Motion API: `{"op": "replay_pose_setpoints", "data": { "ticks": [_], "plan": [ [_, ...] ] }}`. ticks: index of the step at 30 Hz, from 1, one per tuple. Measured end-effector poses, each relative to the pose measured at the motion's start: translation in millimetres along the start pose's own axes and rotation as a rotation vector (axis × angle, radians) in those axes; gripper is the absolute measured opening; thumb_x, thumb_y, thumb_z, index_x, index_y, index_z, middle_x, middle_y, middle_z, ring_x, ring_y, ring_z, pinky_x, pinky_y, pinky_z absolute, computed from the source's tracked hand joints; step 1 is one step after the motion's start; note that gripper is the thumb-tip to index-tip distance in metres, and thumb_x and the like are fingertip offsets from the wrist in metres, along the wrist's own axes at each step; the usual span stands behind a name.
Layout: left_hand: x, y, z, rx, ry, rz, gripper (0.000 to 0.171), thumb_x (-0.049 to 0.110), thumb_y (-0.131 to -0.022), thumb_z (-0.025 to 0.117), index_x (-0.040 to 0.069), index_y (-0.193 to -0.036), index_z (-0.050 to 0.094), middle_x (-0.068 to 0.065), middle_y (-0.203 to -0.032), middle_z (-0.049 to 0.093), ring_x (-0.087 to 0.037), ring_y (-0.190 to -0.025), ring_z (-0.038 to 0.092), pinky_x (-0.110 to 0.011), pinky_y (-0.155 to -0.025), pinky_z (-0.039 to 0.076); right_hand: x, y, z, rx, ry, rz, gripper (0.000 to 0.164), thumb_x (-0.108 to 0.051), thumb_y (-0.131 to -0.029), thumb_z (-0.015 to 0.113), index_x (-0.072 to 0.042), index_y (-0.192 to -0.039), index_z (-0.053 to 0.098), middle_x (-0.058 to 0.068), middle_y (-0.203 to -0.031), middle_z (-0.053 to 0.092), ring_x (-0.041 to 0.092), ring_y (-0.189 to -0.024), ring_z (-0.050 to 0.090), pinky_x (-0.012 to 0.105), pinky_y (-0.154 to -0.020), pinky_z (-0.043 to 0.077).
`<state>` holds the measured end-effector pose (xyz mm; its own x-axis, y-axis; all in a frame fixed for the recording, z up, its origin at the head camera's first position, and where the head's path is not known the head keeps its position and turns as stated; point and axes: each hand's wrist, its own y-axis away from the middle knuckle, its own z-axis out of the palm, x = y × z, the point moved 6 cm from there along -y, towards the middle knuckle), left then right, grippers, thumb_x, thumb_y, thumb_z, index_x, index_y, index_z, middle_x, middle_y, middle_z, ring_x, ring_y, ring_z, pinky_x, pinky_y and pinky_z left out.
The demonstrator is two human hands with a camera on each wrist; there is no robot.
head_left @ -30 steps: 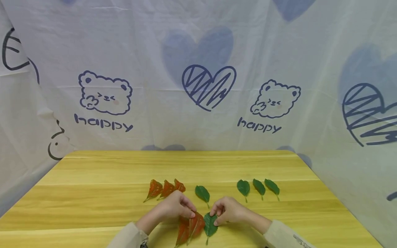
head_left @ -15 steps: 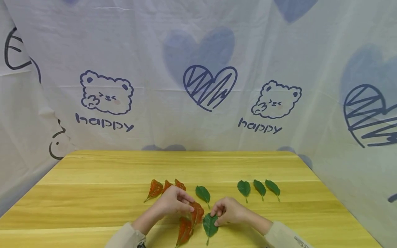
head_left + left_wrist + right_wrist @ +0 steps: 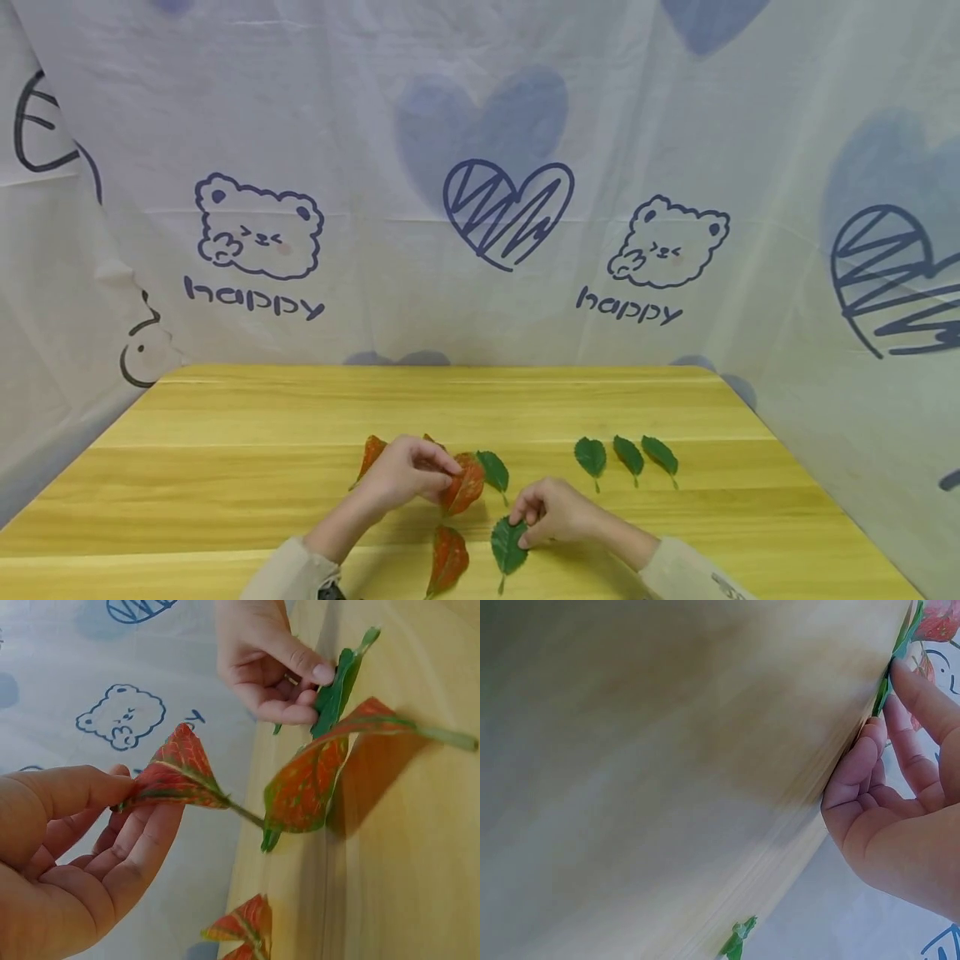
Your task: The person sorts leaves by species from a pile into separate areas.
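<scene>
My left hand (image 3: 405,473) pinches a red leaf (image 3: 467,485) by its edge between thumb and fingers; in the left wrist view this leaf (image 3: 180,772) is held up with its stem pointing away from the hand. Below it, a second red leaf (image 3: 448,560) with green veins lies curled on the table. My right hand (image 3: 561,515) stays low at the table, thumb and fingertips gripping the edge of a green leaf (image 3: 507,546). Another green leaf (image 3: 492,472) lies farther back, partly overlapped by the held red leaf in the head view.
Three green leaves (image 3: 628,455) lie in a row at the back right of the wooden table (image 3: 225,500). Back left are red leaves (image 3: 372,455), partly hidden behind my left hand. A printed cloth (image 3: 375,250) hangs behind the table.
My left hand has lifted one red leaf off the other and carried it back, toward the rear green leaf. The right hand keeps its place at the green leaf.
</scene>
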<state>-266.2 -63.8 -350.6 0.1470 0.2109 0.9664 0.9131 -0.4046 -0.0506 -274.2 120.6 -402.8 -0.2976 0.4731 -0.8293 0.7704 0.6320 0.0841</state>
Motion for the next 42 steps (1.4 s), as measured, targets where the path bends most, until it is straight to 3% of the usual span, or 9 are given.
{"op": "replay_pose_setpoints", "data": {
  "ticks": [21,33,42],
  "plan": [
    [-15.4,25.0,-54.0,0.135,-0.087,-0.047,0.013,-0.005,-0.082,0.057,-0.011,-0.092,0.063,-0.010,-0.085,0.063,-0.023,-0.071,0.061,-0.036,-0.060,0.052,-0.8,0.5,0.0,-0.005,-0.001,0.002,0.015,0.005,-0.068,0.072,0.001,-0.079,0.064,-0.002,-0.064,0.049,0.007,-0.057,0.042,0.016,-0.050,0.036],
    [-32.6,46.4,-87.1,0.172,-0.141,-0.119,0.014,-0.005,-0.082,0.057,-0.011,-0.093,0.063,-0.012,-0.090,0.062,-0.019,-0.067,0.058,-0.032,-0.057,0.051,-2.5,0.5,0.6,-0.006,0.000,-0.002,0.015,0.006,-0.069,0.072,0.001,-0.080,0.064,-0.002,-0.064,0.048,0.009,-0.057,0.041,0.017,-0.050,0.034],
    [-42.5,55.4,-98.3,0.166,-0.201,-0.168,0.013,-0.005,-0.081,0.057,-0.011,-0.091,0.063,-0.009,-0.085,0.063,-0.016,-0.057,0.053,-0.030,-0.052,0.048,-3.8,1.1,0.1,-0.006,-0.004,-0.005,0.014,0.006,-0.069,0.072,0.002,-0.080,0.063,-0.001,-0.064,0.048,0.008,-0.056,0.041,0.017,-0.050,0.035]
  ]
}}
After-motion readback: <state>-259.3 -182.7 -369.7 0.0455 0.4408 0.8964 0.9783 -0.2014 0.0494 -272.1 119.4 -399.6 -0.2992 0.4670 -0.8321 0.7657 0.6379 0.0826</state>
